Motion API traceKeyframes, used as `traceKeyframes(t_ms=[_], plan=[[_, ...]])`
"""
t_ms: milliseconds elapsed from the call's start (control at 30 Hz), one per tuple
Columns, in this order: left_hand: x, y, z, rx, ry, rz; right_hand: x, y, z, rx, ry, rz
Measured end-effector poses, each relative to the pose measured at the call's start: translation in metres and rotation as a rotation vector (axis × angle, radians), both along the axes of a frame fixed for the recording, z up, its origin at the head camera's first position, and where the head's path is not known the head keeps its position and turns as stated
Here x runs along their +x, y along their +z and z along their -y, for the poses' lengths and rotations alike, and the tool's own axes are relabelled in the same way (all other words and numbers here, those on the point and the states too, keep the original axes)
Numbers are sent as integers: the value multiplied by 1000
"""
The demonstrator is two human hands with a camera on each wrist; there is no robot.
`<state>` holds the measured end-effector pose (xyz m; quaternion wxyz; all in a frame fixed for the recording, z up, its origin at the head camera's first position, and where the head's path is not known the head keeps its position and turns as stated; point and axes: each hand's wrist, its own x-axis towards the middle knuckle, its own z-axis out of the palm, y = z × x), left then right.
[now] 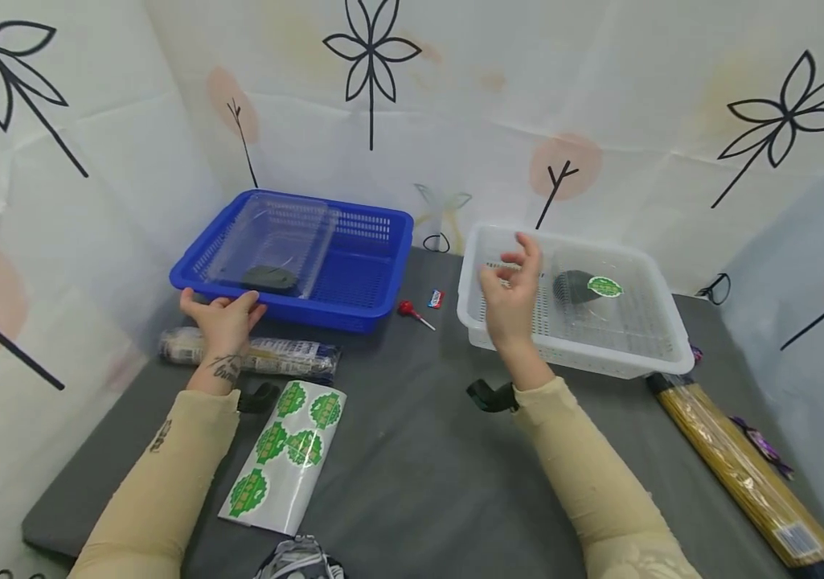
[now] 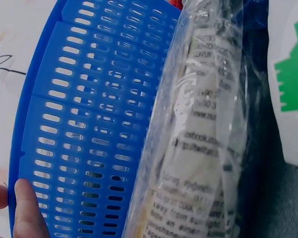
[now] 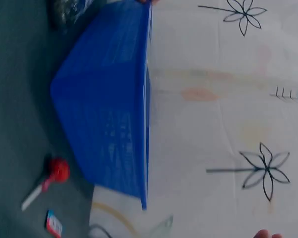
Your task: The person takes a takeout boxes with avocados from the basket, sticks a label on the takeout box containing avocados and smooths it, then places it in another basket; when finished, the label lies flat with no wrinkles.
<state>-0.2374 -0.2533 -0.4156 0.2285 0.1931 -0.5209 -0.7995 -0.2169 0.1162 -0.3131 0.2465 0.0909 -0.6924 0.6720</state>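
Observation:
My left hand [image 1: 223, 323] grips the front-left rim of a blue plastic basket [image 1: 364, 277]. In the left wrist view, fingers [image 2: 30, 215] pinch the basket's rim. Inside it lies a clear plastic box [image 1: 274, 225] with a dark flat item [image 1: 269, 278] near its front. My right hand [image 1: 514, 301] hovers by the left side of a white basket [image 1: 585, 366], its fingers loosely bent and holding nothing. A second clear box [image 1: 636, 322] sits in the white basket. With it is a dark item [image 1: 572, 286] bearing a green round sticker [image 1: 604, 287].
Below the blue basket lies a clear-wrapped package [image 1: 289, 358]. Closer in is a sheet of green stickers [image 1: 284, 458]. Between the baskets are a red lollipop [image 1: 407, 309] and a small wrapped sweet [image 1: 436, 299]. A long golden pack [image 1: 737, 466] lies at right.

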Motion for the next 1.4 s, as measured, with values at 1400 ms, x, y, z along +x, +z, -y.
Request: traceKeyframes(t_ms=[1400], plan=[[21, 33, -17, 127, 57, 24, -81, -24, 239, 482, 485, 776]])
